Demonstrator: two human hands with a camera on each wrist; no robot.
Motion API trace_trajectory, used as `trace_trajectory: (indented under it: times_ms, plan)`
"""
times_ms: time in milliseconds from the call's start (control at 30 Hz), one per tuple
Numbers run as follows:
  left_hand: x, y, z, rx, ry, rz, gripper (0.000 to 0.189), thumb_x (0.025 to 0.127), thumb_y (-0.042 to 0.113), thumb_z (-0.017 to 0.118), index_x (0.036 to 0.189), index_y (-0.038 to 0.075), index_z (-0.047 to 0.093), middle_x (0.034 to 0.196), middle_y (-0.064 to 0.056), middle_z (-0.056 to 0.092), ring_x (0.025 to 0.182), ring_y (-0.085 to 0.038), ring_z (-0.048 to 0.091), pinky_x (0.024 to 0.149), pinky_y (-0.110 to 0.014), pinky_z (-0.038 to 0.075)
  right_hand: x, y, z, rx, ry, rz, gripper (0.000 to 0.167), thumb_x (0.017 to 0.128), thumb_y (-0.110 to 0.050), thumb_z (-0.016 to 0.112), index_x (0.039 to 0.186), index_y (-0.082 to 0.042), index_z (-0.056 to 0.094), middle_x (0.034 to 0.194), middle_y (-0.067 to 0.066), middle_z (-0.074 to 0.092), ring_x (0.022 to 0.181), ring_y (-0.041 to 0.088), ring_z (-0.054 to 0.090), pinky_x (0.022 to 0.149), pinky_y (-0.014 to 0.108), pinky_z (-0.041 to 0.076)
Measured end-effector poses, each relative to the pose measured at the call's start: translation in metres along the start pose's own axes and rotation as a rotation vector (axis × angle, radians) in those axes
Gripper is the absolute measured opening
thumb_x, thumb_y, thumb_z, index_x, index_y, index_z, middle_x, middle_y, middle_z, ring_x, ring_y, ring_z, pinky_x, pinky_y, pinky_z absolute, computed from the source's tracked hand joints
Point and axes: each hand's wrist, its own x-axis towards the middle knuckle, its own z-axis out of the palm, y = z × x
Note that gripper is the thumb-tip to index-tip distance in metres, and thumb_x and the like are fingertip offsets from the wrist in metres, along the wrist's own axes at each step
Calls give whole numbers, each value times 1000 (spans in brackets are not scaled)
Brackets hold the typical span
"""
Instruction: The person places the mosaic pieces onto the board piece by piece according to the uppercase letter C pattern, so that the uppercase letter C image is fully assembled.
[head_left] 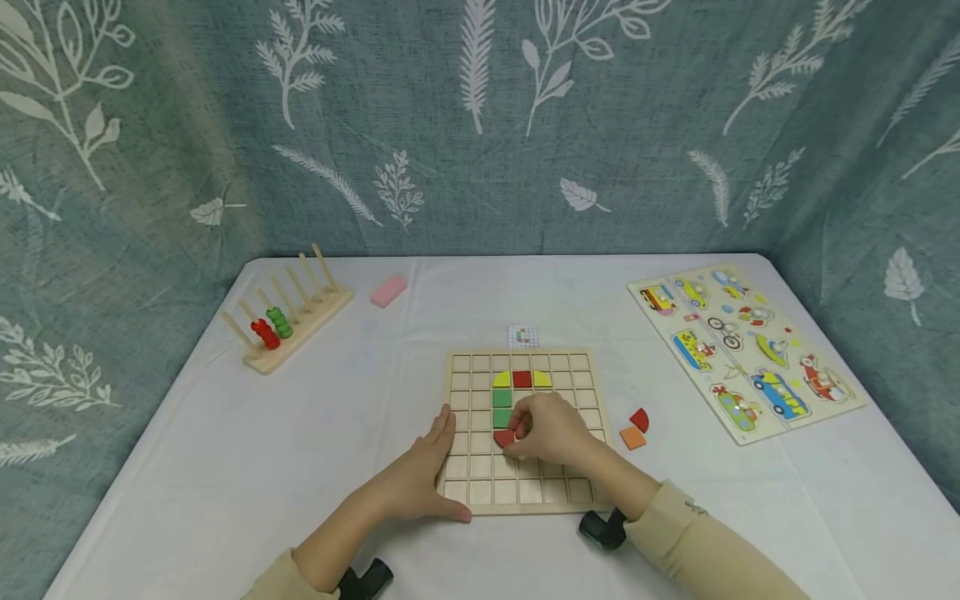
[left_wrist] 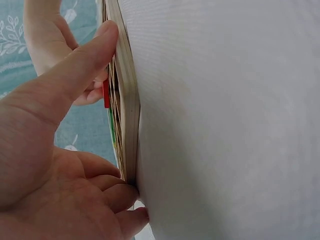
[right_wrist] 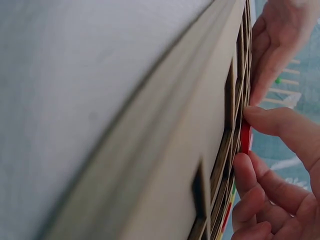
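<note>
A wooden grid board lies on the table before me. My right hand pinches a red quarter-circle tile between thumb and fingertips. In the right wrist view that red tile is edge-on at the grid's surface. Just beyond it are two green square tiles in a column. Past those, a red square tile sits between two yellow quarter-circle tiles. My left hand rests against the board's near left corner, fingers along the left side, thumb on the front edge.
Right of the board lie a red quarter-circle tile and an orange tile. A small printed card is behind the board. Farther out are a wooden peg stand with red and green beads, a pink block and a vehicle puzzle board.
</note>
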Motion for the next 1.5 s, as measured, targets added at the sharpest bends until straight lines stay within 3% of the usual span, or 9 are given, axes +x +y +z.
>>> trace_trajectory:
  times_ms: [767, 1267, 1500]
  plan:
    - [0, 3, -1, -10, 8, -9, 122, 58, 37, 85, 142, -10, 10, 149, -24, -1, 136, -37, 9, 106, -53, 15, -1, -4, -1, -34, 23, 12, 22, 63, -19, 82, 67, -11, 62, 57, -9, 52, 54, 7, 47, 50, 22, 38]
    - [-1, 3, -1, -27, -10, -16, 122, 59, 38, 84, 142, -10, 9, 150, -23, -3, 136, -38, 6, 106, -54, 15, -6, 2, -10, 80, 22, 52, 20, 67, -23, 80, 77, -13, 65, 67, -10, 58, 61, 8, 52, 55, 26, 42]
    - [-1, 3, -1, -2, -2, -17, 123, 57, 39, 84, 142, -9, 9, 150, -22, -2, 136, -37, 7, 106, -53, 16, -10, 8, -20, 106, 5, -14, 17, 71, -20, 78, 82, -13, 67, 71, -10, 59, 56, 11, 49, 52, 25, 42]
